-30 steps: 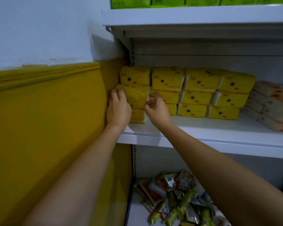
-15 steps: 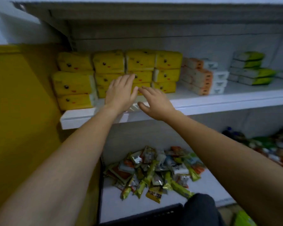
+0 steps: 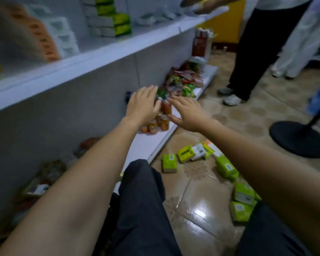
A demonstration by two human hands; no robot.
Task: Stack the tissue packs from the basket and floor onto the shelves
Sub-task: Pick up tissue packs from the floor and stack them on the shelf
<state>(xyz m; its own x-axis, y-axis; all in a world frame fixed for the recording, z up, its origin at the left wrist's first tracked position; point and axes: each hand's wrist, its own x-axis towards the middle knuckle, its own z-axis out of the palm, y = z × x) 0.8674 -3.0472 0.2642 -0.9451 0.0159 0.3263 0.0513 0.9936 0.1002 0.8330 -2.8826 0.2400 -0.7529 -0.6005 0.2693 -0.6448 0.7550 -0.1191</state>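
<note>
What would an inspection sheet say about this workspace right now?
Surface: glossy brown tiled floor; white metal shelf above.
Job's things: green plastic-wrapped tissue packs scattered on the floor; orange-and-white packs and green-and-white packs stacked on the shelf.
Clutter: small orange bottles and colourful snack packets on the bottom shelf.
Grippers: left hand and right hand open, holding nothing.
Cables: nothing seen.
Surroundings: another person's dark trousers; black round stand base.

We see a small shop. A long white shelf (image 3: 100,54) carries tissue packs (image 3: 111,21) stacked in matching rows. The bottom shelf (image 3: 146,148) holds heaped snack packets (image 3: 183,80) and small drink bottles (image 3: 161,124). Another person (image 3: 257,52) stands on the tiled floor (image 3: 248,108) beside it.
</note>
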